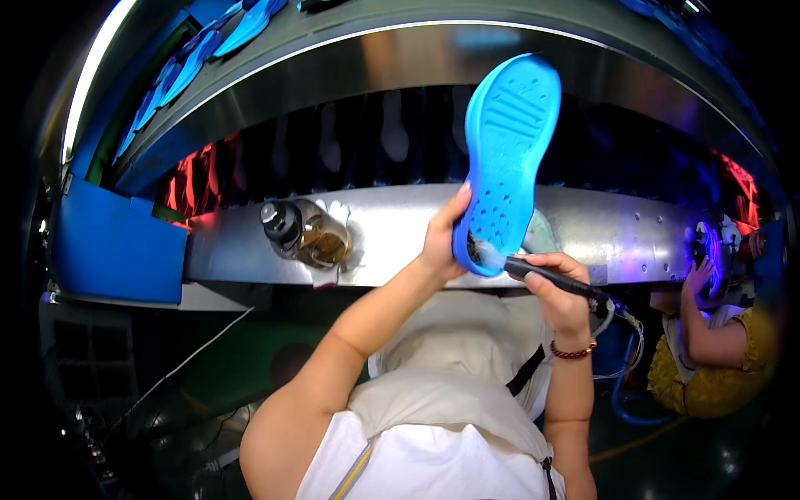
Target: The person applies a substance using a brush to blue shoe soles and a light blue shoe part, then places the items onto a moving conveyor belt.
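Gripping a bright blue shoe sole [510, 142] by the left edge of its narrower end, a person's left hand [444, 240] holds the piece above a metal table [392, 225]. The left arm angles up from the lower left, elbow bent outward, while the right forearm rises almost straight from the lower edge, a dark beaded bracelet [573, 351] around its wrist.

The fingers of the left hand are closed along the sole's rim. Those of the right hand [560, 292] are bent around the black handle of a brush [550, 277], held slantwise with its pale bristles against the sole's lower end. The sole stands lengthwise in the view, its wide end pointing away from the person and its holed, grooved face in sight. The lower end sits between the two hands, just right of the left fingers and to the left of the right fingers.

A brownish see-through bottle [321, 242] with a black top is on the table, left of the hands and apart from them. More blue pieces [192, 71] lie at the upper left. At far right, well apart, a co-worker in yellow [708, 375] reaches a hand toward a purple-lit item [711, 257].
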`<state>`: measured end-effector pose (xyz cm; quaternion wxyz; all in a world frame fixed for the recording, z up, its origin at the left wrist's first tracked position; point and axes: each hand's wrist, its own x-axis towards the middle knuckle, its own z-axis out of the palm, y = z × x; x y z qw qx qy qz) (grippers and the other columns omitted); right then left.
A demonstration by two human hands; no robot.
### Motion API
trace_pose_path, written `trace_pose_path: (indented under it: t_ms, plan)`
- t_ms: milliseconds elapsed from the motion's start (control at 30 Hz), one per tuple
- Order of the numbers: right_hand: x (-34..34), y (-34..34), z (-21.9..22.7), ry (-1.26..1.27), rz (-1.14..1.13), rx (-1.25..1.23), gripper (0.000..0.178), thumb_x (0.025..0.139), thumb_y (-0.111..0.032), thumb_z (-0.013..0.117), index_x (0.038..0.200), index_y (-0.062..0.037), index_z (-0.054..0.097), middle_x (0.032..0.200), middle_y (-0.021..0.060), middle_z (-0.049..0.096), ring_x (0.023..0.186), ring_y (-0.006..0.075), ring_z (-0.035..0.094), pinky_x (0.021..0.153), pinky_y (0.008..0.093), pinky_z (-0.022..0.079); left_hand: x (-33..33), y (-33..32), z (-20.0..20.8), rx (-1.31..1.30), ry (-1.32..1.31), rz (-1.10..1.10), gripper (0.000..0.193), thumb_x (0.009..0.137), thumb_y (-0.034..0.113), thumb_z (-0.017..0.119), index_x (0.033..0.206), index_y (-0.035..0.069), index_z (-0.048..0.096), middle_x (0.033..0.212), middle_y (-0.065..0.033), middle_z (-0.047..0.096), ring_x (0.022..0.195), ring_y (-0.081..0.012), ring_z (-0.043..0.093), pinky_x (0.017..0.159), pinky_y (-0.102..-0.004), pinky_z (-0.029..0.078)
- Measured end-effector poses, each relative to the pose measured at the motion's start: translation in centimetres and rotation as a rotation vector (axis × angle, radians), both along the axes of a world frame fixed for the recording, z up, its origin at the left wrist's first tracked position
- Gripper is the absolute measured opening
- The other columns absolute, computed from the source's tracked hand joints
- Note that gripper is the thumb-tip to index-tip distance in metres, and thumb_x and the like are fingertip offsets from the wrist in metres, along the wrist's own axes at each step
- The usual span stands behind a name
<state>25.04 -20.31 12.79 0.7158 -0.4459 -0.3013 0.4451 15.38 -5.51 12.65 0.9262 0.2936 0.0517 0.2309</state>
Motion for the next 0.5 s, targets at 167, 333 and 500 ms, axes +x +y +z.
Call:
trace_pose_path:
  t_ms: [167, 333, 500]
  plan:
    - [2.5, -1.5, 4.3, -0.67, 0.417, 0.056, 0.024, 0.067, 0.0, 0.067, 0.091, -0.0006, 0.064, 0.091, 0.0138, 0.064, 0.085, 0.0203, 0.062, 0.075, 0.0283, 0.049, -0.9, 3.0, 0.1, -0.012, 0.098, -0.339, 0.049, 0.082, 0.028, 0.053, 0.121, 0.001, 0.039, 0.107, -0.0146, 0.054, 0.092, -0.0217, 0.058, 0.081, -0.0325, 0.047]
    - [2.0, -0.5, 4.1, -0.797, 0.349, 0.01, 0.021, 0.069, 0.002, 0.065, 0.089, -0.0009, 0.063, 0.091, 0.0129, 0.064, 0.083, 0.022, 0.063, 0.072, 0.0288, 0.051, -0.2, 3.6, 1.0, 0.22, 0.355, -0.591, 0.051, 0.081, 0.03, 0.053, 0.12, -0.002, 0.042, 0.108, -0.0158, 0.054, 0.093, -0.0232, 0.057, 0.08, -0.0316, 0.047]
    - [3.9, -1.1, 4.2, -0.806, 0.401, 0.097, 0.019, 0.069, 0.0, 0.065, 0.088, -0.0009, 0.063, 0.092, 0.0132, 0.063, 0.087, 0.0235, 0.062, 0.076, 0.0306, 0.05, -0.7, 3.7, 2.0, 0.193, 0.597, -0.738, 0.055, 0.077, 0.033, 0.056, 0.118, -0.003, 0.045, 0.11, -0.0169, 0.052, 0.094, -0.0211, 0.054, 0.077, -0.0303, 0.047]
